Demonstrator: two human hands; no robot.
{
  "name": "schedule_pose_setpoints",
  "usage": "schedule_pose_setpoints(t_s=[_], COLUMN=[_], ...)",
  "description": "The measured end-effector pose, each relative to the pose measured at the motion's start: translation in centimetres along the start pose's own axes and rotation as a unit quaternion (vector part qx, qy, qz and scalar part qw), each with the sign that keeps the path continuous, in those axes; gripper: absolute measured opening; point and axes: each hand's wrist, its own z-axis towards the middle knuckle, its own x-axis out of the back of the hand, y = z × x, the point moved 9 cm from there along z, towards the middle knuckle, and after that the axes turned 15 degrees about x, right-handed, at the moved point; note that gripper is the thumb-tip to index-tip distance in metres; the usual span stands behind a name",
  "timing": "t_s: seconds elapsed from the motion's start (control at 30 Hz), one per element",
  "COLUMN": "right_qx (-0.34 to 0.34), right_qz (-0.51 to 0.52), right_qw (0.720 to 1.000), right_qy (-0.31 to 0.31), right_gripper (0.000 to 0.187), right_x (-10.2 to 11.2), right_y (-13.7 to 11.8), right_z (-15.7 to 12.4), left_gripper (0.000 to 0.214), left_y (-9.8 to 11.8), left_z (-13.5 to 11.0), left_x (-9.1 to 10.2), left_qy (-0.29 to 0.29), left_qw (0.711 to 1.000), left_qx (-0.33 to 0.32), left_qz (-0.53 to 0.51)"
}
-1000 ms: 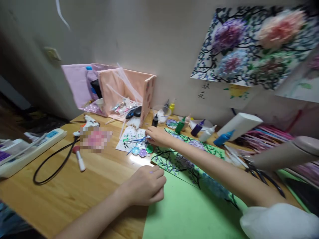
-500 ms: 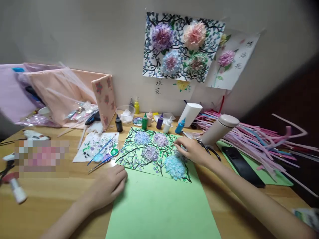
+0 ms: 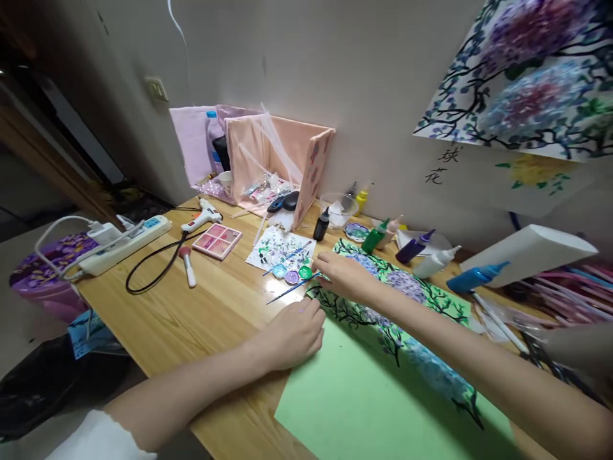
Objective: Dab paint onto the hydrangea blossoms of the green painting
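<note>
My left hand (image 3: 294, 333) rests on the wooden table (image 3: 201, 313) with its fingers curled loosely, its fingertips on the edge of a plain green paper sheet (image 3: 373, 402). My right hand (image 3: 338, 273) reaches left across the flower painting (image 3: 407, 300) and pinches the end of a thin blue paintbrush (image 3: 292, 291). The brush lies beside small paint pots (image 3: 290, 273) and a paint-spotted white paper (image 3: 280, 246).
Paint bottles (image 3: 373, 236) stand in a row along the wall. A pink fabric box (image 3: 272, 160), a glue gun (image 3: 201, 214), a pink palette (image 3: 218, 239) and a power strip (image 3: 124, 239) with a black cable sit to the left. Flower artwork (image 3: 531, 76) hangs on the wall.
My right hand moved from the right side of the painting back left to the brush by the paint pots. The view swung left. My left hand stayed on the green sheet's edge.
</note>
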Motion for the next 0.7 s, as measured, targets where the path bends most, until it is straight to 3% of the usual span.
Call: schedule_pose_setpoints(t_s=[0.23,0.4,0.53,0.7], right_qx=[0.010,-0.033,-0.096,-0.217], right_qz=[-0.043,-0.028,0.027,0.063], right_qw=[0.998,0.999,0.993,0.971], right_qy=[-0.034,0.026,0.064,0.080], right_gripper=[0.010,0.012,0.011,0.013], right_x=[-1.3,1.4,3.9,5.6], right_y=[1.3,2.2,3.0,4.1], right_z=[-0.1,-2.6,-9.1,-21.0], left_gripper=[0.012,0.014,0.013,0.022], left_y=[0.1,0.0,-0.2,1.4], left_z=[-0.3,-0.2,0.1,0.7], left_x=[0.5,1.1,1.8,2.5], left_qy=[0.008,0.009,0.003,0.021], left_qw=[1.000,1.000,0.999,0.996], left_qx=[-0.013,-0.021,-0.018,-0.070], left_qz=[0.013,-0.001,-0.037,-0.042])
